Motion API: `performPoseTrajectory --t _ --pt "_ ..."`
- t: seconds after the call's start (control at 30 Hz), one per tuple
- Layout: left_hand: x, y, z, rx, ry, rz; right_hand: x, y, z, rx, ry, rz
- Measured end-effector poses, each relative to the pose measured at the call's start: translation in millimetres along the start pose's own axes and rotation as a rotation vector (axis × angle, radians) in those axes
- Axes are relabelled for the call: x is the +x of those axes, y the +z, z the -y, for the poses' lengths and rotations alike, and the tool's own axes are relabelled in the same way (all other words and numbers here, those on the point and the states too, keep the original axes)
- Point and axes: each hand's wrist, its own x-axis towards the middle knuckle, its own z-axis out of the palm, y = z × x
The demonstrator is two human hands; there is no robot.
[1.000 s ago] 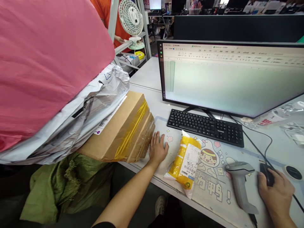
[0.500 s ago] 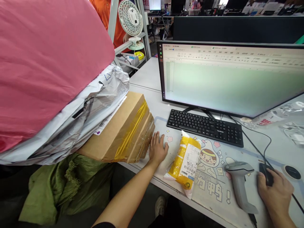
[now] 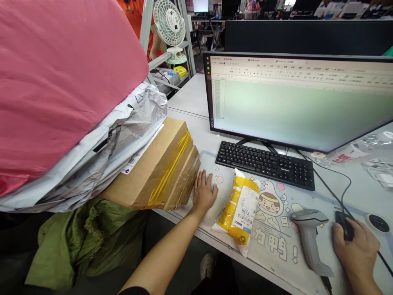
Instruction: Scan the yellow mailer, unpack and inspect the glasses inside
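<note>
a white fan (image 3: 170, 22) with a pale green base sits on a grey metal rack (image 3: 146, 26); behind is 1 person (image 3: 132, 14) in orange. 1 yellow packet (image 3: 180, 71) rests lower on the rack. far right, 1 clear bottle (image 3: 362, 148) lies near white cables (image 3: 382, 172). lower left, a crumpled green sack (image 3: 70, 246). across the back, a dark partition (image 3: 307, 37).

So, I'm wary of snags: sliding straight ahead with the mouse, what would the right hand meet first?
Probably the black cables just past the mouse, with the monitor farther on; exact depth is unclear.
</note>
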Motion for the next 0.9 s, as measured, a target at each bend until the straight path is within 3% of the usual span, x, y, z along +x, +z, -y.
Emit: performPoseTrajectory --t 0.23,0.9 --pt "0 -0.5 1 0.000 0.002 0.003 -2 4 -7 0.024 -0.026 -0.020" --pt "-1 3.2 2 -0.007 0.006 -0.016 0 -9 12 0.015 -0.009 0.019"
